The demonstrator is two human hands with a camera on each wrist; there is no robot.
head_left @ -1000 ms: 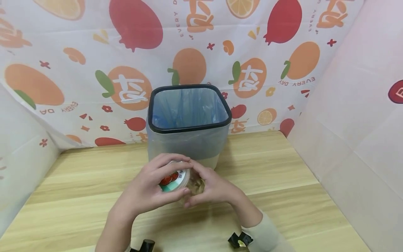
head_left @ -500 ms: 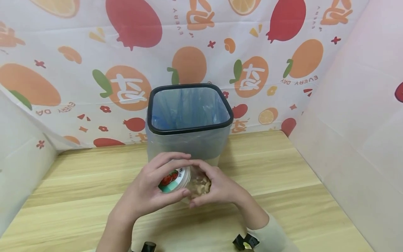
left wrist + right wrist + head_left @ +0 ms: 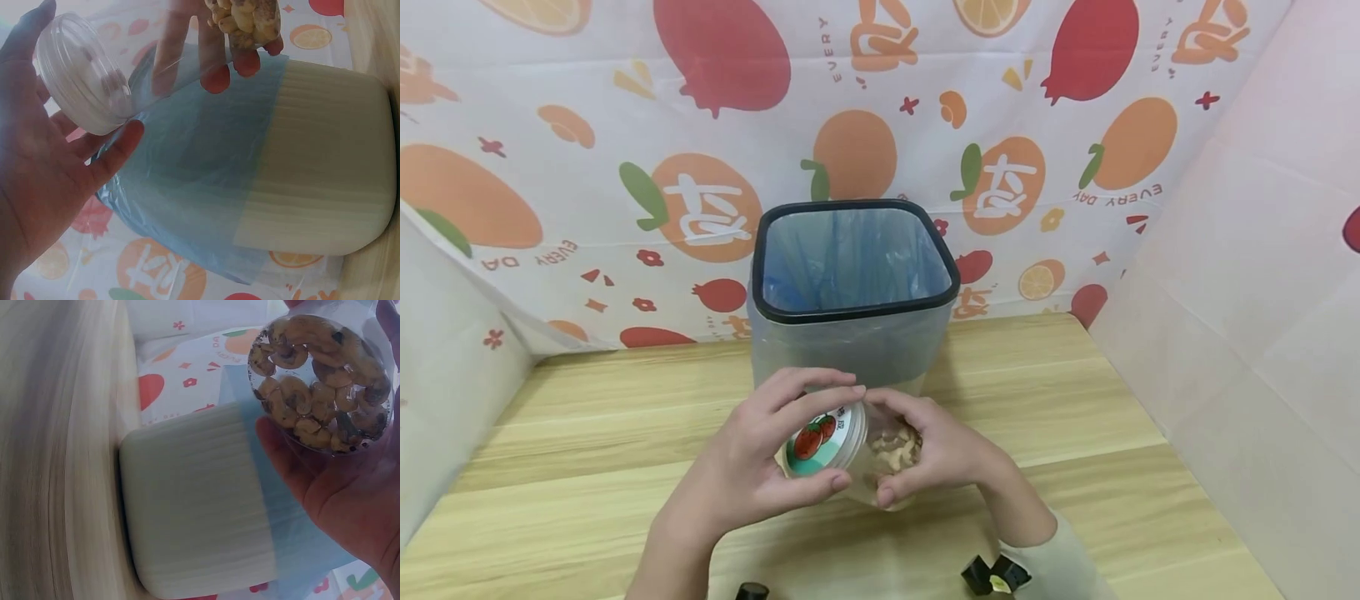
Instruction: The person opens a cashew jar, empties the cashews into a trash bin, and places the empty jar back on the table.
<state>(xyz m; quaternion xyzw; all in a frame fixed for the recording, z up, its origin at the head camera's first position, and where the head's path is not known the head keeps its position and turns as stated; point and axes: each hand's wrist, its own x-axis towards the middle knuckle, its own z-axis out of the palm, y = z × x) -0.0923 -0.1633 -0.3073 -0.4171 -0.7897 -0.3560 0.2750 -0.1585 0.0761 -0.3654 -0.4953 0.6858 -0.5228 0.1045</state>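
Note:
My left hand (image 3: 760,460) grips a round clear lid (image 3: 823,439) with a red fruit label, thumb below and fingers over its top. The lid (image 3: 81,75) sits apart from the jar and tilts toward me. My right hand (image 3: 951,454) is curled round a small clear jar of cashews (image 3: 892,456), held just right of the lid. The right wrist view looks into the jar (image 3: 319,381) packed with nuts, cradled in the right hand (image 3: 340,500). Both hands hover above the wooden table (image 3: 587,433), in front of the bin.
A square bin (image 3: 850,346) with a black rim and a blue bag liner stands right behind the hands, mouth open. Fruit-patterned sheets wall the table at the back and on both sides. The bin's pale ribbed wall (image 3: 194,506) fills the wrist views.
The lid has come off the jar and tilted up to the left. The right hand has drawn the jar slightly right and down, showing more of the nuts.

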